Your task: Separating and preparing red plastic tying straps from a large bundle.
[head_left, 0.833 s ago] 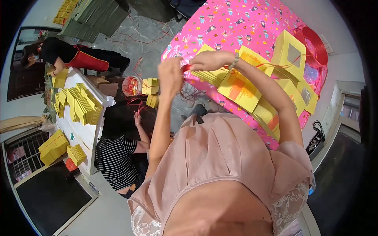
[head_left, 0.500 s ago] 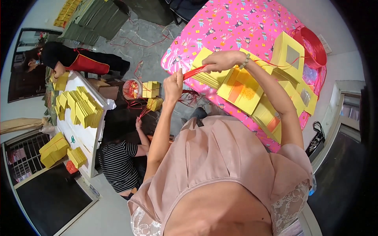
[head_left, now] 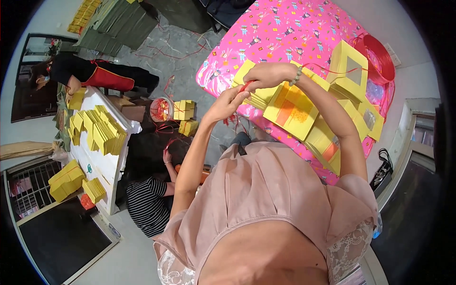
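A bundle of red cords [head_left: 245, 86] runs between my two hands over the near left corner of the pink table. My left hand [head_left: 228, 103] is closed around it, and loose red ends dangle beneath the fingers. Just up and to the right, my right hand [head_left: 270, 76] grips the same bundle, fingers bent down over it. Under my right hand lies a stack of folded yellow cartons [head_left: 259, 102]. Beside it is a yellow box with an orange band [head_left: 289, 111]. One thin red strand trails rightward from near my right wrist towards the large red cord coil [head_left: 377, 59].
The table has a pink patterned cover [head_left: 266, 33]; a yellow box with a window [head_left: 349, 66] stands on it. At left, a white table [head_left: 102, 166] bears yellow cartons. A person in a red apron [head_left: 111, 78] and another in a striped top [head_left: 147, 204] work there.
My left hand has moved up and right, close to my right hand, and the stretch of red cord between them is shorter. The striped-top person has bent lower.
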### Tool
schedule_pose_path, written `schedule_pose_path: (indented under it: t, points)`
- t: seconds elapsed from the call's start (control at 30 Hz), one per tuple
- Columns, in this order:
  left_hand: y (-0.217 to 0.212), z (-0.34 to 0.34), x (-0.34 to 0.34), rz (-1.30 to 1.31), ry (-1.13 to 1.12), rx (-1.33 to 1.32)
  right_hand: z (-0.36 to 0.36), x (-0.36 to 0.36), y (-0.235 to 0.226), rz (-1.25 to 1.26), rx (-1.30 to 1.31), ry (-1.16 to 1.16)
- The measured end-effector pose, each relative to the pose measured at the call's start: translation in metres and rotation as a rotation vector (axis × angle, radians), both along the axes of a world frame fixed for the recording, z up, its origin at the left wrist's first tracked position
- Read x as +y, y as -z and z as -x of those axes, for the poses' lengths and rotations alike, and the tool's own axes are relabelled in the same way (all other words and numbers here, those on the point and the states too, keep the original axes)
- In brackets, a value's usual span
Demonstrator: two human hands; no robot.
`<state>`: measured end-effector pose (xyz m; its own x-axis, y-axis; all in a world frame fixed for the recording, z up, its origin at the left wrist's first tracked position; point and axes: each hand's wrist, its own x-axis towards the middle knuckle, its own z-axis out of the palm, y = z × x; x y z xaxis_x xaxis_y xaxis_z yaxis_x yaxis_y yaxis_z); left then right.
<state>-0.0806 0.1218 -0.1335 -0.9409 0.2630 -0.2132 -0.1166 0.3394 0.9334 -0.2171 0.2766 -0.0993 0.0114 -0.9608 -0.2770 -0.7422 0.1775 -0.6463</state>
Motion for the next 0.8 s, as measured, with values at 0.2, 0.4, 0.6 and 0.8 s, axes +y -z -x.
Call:
schedule_pose_path:
  t: [0.2, 0.4, 0.6, 0.8]
  points:
    - [0.008, -0.003, -0.01, -0.004, -0.291, 0.153, 0.02, 0.025, -0.018, 0.191, -0.077, 0.443]
    - [0.014, 0.005, 0.0, -0.147, -0.482, 0.15, 0.019, 0.027, 0.013, 0.431, -0.116, 0.607]
    - [0.011, 0.016, 0.027, -0.21, -0.518, 0.138, -0.004, -0.006, 0.048, 0.645, -0.415, 1.001]
    - [0.023, 0.029, 0.041, -0.08, -0.438, 0.017, -0.028, -0.046, 0.074, 1.032, -0.81, 1.346]
